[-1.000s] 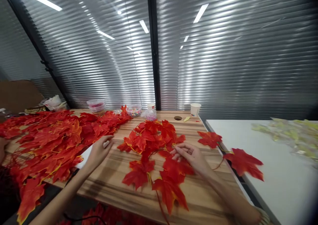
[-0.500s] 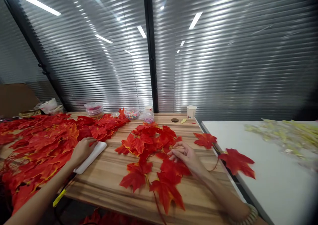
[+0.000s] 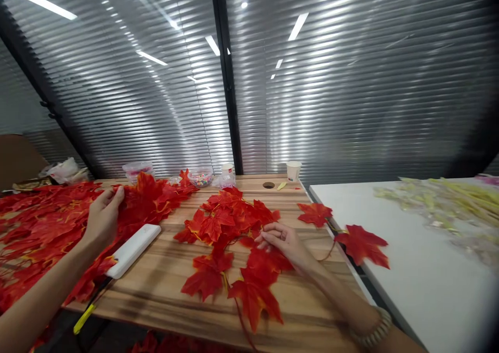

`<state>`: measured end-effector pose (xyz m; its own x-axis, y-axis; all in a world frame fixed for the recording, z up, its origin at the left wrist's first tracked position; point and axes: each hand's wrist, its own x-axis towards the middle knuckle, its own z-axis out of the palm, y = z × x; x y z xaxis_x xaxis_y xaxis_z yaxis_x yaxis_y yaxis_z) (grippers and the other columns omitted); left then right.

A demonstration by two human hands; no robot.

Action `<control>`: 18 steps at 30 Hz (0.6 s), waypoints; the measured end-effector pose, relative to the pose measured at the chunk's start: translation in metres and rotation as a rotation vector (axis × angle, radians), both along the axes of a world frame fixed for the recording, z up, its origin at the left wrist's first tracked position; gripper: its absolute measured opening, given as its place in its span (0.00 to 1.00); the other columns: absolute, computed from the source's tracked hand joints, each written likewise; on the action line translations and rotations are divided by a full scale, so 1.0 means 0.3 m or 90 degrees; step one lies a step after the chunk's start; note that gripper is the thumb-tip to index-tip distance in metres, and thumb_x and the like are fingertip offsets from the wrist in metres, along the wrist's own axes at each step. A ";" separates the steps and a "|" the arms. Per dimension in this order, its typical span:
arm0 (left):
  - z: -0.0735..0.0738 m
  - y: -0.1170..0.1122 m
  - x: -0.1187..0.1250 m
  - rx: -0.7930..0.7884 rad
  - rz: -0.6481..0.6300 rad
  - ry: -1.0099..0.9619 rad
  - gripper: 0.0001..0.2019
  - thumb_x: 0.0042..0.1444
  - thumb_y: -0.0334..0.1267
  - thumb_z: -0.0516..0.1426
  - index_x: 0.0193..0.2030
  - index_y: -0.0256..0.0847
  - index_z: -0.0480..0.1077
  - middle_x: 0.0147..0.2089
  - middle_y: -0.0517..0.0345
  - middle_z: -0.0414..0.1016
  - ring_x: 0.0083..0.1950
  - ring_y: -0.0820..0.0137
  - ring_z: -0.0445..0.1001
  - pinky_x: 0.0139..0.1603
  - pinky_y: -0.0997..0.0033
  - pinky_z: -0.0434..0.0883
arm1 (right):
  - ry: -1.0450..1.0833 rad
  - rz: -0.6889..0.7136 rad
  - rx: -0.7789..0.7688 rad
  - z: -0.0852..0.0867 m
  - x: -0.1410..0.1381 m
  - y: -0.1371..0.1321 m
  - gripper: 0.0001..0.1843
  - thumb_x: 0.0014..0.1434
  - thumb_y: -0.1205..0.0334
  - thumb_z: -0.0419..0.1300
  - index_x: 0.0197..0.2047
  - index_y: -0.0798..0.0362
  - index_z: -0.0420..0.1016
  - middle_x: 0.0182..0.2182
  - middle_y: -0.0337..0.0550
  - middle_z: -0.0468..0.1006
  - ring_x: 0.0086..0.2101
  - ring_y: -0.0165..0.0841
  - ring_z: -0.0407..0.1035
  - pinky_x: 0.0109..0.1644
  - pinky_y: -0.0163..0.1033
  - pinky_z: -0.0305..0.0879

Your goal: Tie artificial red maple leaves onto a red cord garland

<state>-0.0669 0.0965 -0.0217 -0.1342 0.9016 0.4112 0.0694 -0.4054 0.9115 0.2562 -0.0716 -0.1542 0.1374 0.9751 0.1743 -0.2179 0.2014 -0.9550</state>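
Observation:
My left hand point(image 3: 104, 213) is closed on artificial red maple leaves at the edge of a big leaf pile point(image 3: 50, 228). Some leaves point(image 3: 146, 197) stand raised just beyond its fingertips. A white power bank point(image 3: 134, 250) with a dark cable and yellow tag lies beside that wrist, one leaf over its near end. Over a bunched maple leaf garland point(image 3: 218, 220), my right hand point(image 3: 283, 243) has its fingers curled together at a thin brown stem. What exactly lies between the right fingertips is mostly hidden. Loose garland leaves point(image 3: 255, 296) spread below this hand.
Paper cups point(image 3: 293, 171), a bowl of colored beads point(image 3: 200, 178) and plastic tubs point(image 3: 138, 171) stand along the back of the wooden table point(image 3: 171, 285). Two garland leaves point(image 3: 362, 244) reach toward the white table point(image 3: 409, 285), which holds yellow packaged items point(image 3: 436, 205).
My left hand has left the power bank area, moved left and up, and taken hold of leaves, lifting some. The right hand stays at the garland. The view has shifted slightly.

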 end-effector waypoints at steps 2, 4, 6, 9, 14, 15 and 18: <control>0.005 -0.061 0.059 -0.059 -0.098 -0.092 0.06 0.55 0.31 0.51 0.28 0.36 0.66 0.19 0.66 0.66 0.21 0.78 0.64 0.31 0.79 0.68 | 0.004 0.001 -0.001 0.001 0.000 -0.001 0.15 0.49 0.54 0.61 0.33 0.57 0.66 0.30 0.48 0.77 0.28 0.33 0.73 0.29 0.34 0.65; -0.002 -0.114 0.116 -0.119 -0.178 -0.132 0.07 0.55 0.29 0.51 0.28 0.36 0.66 0.19 0.66 0.66 0.19 0.80 0.62 0.26 0.83 0.67 | 0.011 0.007 -0.001 0.002 -0.001 -0.002 0.15 0.50 0.54 0.61 0.33 0.57 0.66 0.29 0.47 0.77 0.28 0.33 0.73 0.28 0.34 0.65; -0.022 -0.155 0.169 -0.156 -0.214 -0.160 0.07 0.56 0.27 0.50 0.29 0.36 0.67 0.23 0.64 0.69 0.20 0.80 0.65 0.25 0.84 0.68 | 0.018 0.012 0.003 0.003 -0.001 -0.001 0.14 0.50 0.54 0.61 0.33 0.57 0.67 0.28 0.47 0.77 0.27 0.32 0.73 0.28 0.33 0.65; -0.064 -0.194 0.240 -0.231 -0.251 -0.189 0.10 0.56 0.25 0.48 0.33 0.36 0.69 0.28 0.59 0.74 0.25 0.78 0.71 0.28 0.82 0.71 | 0.025 0.016 0.009 0.004 -0.002 0.002 0.15 0.48 0.54 0.62 0.31 0.57 0.67 0.28 0.46 0.77 0.26 0.32 0.73 0.26 0.33 0.64; -0.127 -0.227 0.343 -0.346 -0.306 -0.215 0.10 0.58 0.29 0.48 0.36 0.37 0.70 0.31 0.56 0.76 0.28 0.74 0.75 0.29 0.78 0.73 | 0.040 0.024 0.017 0.003 -0.001 0.005 0.14 0.48 0.56 0.62 0.30 0.57 0.66 0.29 0.46 0.77 0.26 0.31 0.72 0.26 0.31 0.64; -0.137 -0.231 0.362 -0.369 -0.313 -0.230 0.10 0.58 0.30 0.47 0.37 0.37 0.70 0.31 0.56 0.76 0.28 0.74 0.75 0.29 0.78 0.73 | 0.047 0.032 0.019 0.005 -0.001 0.004 0.13 0.48 0.56 0.62 0.30 0.57 0.66 0.30 0.46 0.77 0.26 0.31 0.73 0.26 0.31 0.64; -0.171 -0.241 0.416 -0.397 -0.342 -0.267 0.11 0.59 0.30 0.47 0.38 0.37 0.70 0.31 0.56 0.77 0.29 0.72 0.75 0.28 0.77 0.73 | 0.067 0.074 0.020 0.014 -0.002 -0.004 0.14 0.47 0.56 0.63 0.30 0.57 0.65 0.35 0.49 0.77 0.27 0.31 0.73 0.26 0.31 0.64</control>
<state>0.0578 0.0242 -0.0730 0.3375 0.9280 -0.1578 -0.3714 0.2853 0.8836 0.2554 -0.0728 -0.1498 0.0434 0.9798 0.1950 -0.3403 0.1980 -0.9192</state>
